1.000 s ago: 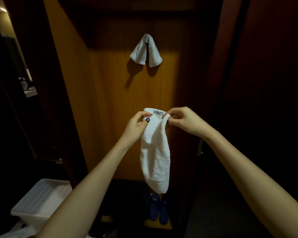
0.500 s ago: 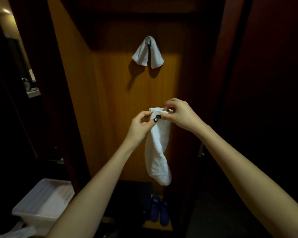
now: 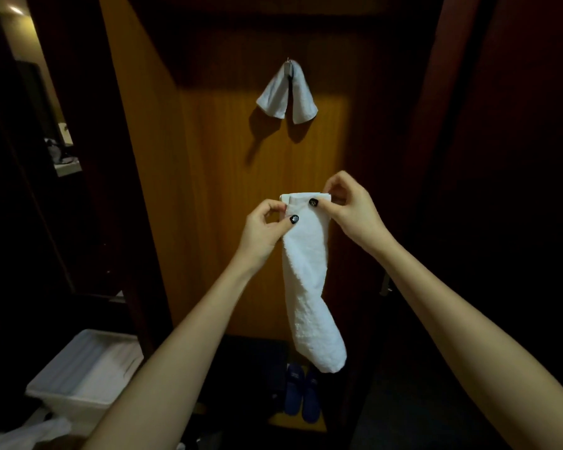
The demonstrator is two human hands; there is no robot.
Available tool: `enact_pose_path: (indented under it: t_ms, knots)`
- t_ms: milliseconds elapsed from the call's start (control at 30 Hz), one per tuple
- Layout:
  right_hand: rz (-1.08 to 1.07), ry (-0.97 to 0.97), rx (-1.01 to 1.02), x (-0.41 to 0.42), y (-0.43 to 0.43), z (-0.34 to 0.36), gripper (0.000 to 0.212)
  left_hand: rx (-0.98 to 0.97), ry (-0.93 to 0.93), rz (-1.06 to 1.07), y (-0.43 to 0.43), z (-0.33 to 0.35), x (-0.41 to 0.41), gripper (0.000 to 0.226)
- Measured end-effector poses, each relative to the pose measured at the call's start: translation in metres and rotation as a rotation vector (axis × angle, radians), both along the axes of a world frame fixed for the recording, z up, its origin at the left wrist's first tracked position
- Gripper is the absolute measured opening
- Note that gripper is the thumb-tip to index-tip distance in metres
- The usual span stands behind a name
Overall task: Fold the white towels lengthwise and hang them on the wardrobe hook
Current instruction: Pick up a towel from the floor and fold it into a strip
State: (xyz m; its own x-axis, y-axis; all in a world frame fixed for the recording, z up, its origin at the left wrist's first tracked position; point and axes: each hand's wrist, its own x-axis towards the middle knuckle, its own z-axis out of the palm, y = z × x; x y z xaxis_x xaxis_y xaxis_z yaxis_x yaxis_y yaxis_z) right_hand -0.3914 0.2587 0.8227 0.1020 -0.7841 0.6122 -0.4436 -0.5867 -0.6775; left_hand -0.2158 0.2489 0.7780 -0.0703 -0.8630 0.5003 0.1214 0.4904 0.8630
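At about 8 o'clock in the view a white plastic bin (image 3: 78,375) sits on the floor, ribbed inside and smooth-walled, close by probably as the store for towels. Moving right, the left hand (image 3: 267,228) pinches the upper left edge of the held towel (image 3: 309,287), thumb and forefinger closed on the cloth just below its top fold. The towel is thick, nubbly terry, already narrowed into a long strip that hangs limp toward 6 o'clock, its lower end curling slightly right above a pair of blue slippers (image 3: 301,389). The right hand (image 3: 351,206) grips the top right corner, fingers shut on the folded edge; both hands hold the top so gravity keeps the layers aligned. At 12 o'clock, a metal hook (image 3: 288,66) on the wood-grain wardrobe panel (image 3: 215,190) already carries a hung towel (image 3: 286,92), draped in two flaps. The held strip seems nearly ready to go up beside it.
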Motion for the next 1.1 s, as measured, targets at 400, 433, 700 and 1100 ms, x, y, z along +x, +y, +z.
enact_pose_path:
  t_ms: [400, 433, 700, 1100]
  knots:
    - [0.242, -0.059, 0.180, 0.004, 0.016, -0.026, 0.031, 0.054, 0.150, -0.034, -0.007, 0.001, 0.007, 0.034]
    - [0.228, -0.043, 0.201, 0.005, 0.014, -0.023, 0.034, 0.060, 0.156, -0.035, -0.008, 0.002, 0.007, 0.033]
    - [0.132, 0.025, 0.091, 0.025, -0.001, -0.013, 0.056, -0.001, 0.046, 0.022, -0.008, -0.014, 0.005, 0.056]
    - [-0.005, -0.138, 0.122, -0.006, -0.034, 0.004, 0.068, -0.125, -0.256, 0.201, 0.003, -0.076, -0.008, 0.046]
